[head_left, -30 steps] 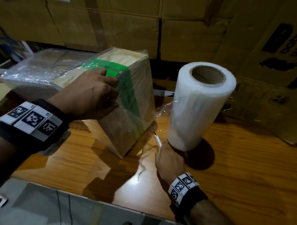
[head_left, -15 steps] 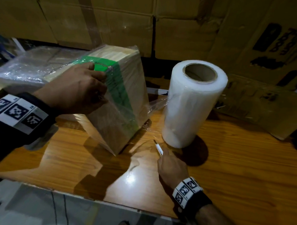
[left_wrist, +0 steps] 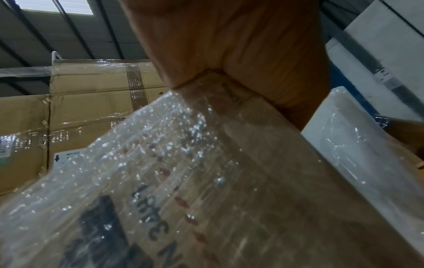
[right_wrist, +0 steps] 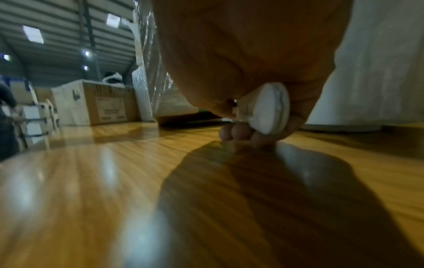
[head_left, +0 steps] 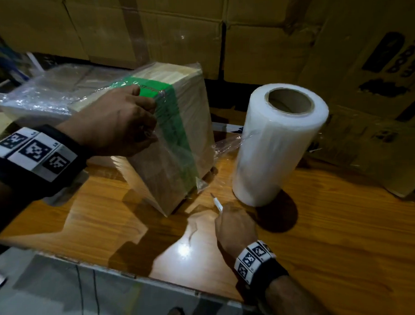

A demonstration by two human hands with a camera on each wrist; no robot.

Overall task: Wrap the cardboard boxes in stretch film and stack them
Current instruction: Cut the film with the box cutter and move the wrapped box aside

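Film cut; knife backing off
Right hand (head_left: 235,227) gripping cutter (head_left: 216,202), now clear of roll (head_left: 275,145); left hand (head_left: 114,125) clenching film on box (head_left: 190,124); stacking next.

Glossy wooden counter (head_left: 324,235), lamp glare near front edge. Grey metal trim (head_left: 65,294) along front edge. Wall of big brown cartons (head_left: 184,27) behind back edge, seams taped. Flattened cardboard (head_left: 379,149) leaning at back right corner. Overhead, corrugated metal roof (right_wrist: 57,27) with bright skylight panels (left_wrist: 45,5). Dim warehouse light.
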